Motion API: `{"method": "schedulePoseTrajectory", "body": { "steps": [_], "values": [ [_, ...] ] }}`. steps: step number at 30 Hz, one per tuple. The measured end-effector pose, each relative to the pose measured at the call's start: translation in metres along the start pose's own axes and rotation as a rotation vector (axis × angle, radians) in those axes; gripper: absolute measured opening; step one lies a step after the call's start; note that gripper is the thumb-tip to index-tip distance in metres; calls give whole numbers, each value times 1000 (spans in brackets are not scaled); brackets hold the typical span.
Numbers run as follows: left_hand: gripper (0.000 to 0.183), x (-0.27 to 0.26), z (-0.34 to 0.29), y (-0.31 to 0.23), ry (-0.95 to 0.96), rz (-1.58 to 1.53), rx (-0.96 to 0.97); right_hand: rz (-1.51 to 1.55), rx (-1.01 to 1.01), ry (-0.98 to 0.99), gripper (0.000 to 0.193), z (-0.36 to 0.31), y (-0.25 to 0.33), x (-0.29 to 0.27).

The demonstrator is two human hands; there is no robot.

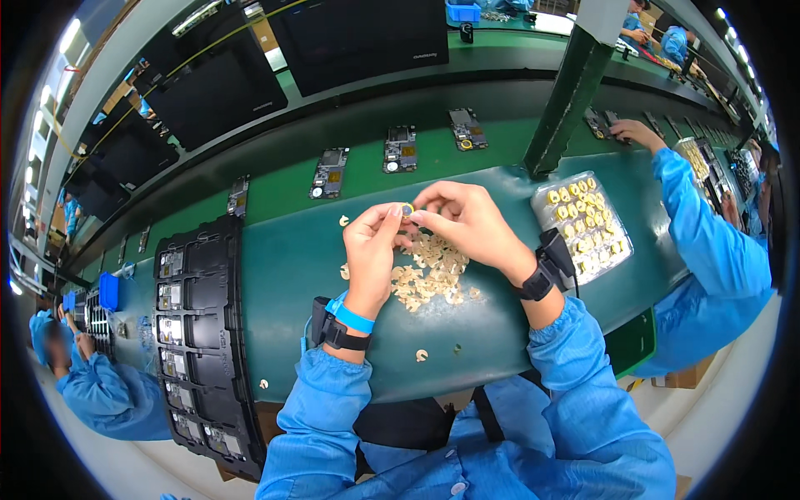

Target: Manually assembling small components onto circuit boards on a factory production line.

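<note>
Head view: our left hand (369,250) and right hand (477,223) pinch a yellow-rimmed disc (407,210), seemingly for steadiness. Cream scraps (429,275) lie below our fingers (389,222).

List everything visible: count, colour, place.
worktop: one, green, centre
notched pieces: many, cream, worktop
round part: one, yellow-rimmed, held centrally
clear tray: one, transparent, right
discs: many, yellow, clear tray
compartment tray: one, black, left
modules: several, silver, compartment tray
circuit boards: several, grey, rear
panels: several, black, background
post: one, green, background
bins: several, blue, background
coworkers: several, blue-sleeved, both sides
straps: two, black, wrists
wristband: one, blue, left wrist
left hand: one, bare, centre
right hand: one, bare, centre
</note>
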State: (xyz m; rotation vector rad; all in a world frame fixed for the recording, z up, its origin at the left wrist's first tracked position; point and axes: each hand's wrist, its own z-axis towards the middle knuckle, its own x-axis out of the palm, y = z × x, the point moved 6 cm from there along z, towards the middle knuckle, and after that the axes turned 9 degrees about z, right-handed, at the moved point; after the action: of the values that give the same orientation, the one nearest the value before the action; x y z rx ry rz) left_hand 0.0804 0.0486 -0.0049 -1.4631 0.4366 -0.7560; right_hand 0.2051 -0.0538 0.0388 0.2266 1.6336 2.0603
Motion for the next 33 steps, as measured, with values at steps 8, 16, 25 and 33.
{"method": "schedulePoseTrajectory", "body": {
  "steps": [8, 16, 25, 33],
  "values": [
    [19, -4, 0, 0, -46, 3, -1, -1, 37, -42, 15, 2, -6, -8],
    [20, -4, -1, -5, -71, 52, 42, -218, -150, -52, 17, -1, 10, -3],
    [23, -1, -3, -6, -59, 67, -20, -97, -206, -105, 11, -2, 15, -1],
    [23, 3, -6, -8, 40, -129, -120, -295, -639, -41, 11, -10, 28, 5]
  ]
}}
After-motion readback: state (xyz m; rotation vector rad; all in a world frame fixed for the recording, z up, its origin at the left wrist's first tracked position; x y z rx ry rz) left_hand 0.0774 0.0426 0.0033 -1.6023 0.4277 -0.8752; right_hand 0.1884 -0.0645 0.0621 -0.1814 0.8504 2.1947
